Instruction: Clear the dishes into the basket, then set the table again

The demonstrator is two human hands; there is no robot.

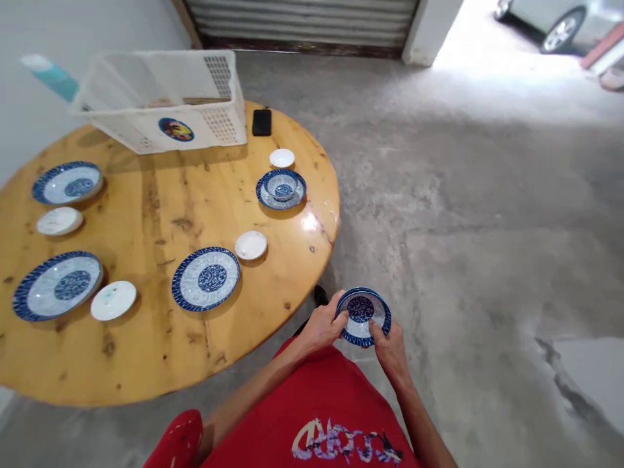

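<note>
Between my hands is a small stack of blue-and-white bowls (361, 311), held in front of my red shirt, off the table's edge. My left hand (325, 324) grips the rim on the left, thumb over the edge. On the lower right, my right hand (389, 348) is closed on the same rim with its thumb inside. How many bowls are stacked I cannot tell. Closest on the table are a blue-rimmed plate (190, 281) and a small white dish (251, 246). Farther up, a patterned bowl (281, 186) sits on a blue-rimmed plate (281, 203).
The round wooden table (160, 351) also bears two blue-rimmed plates (43, 286) (49, 185) at left, white dishes (114, 300) (59, 221) (282, 158), a phone (262, 122) and a white plastic basket (131, 130). Concrete floor (463, 227) lies to the right; a car (560, 26) stands outside.
</note>
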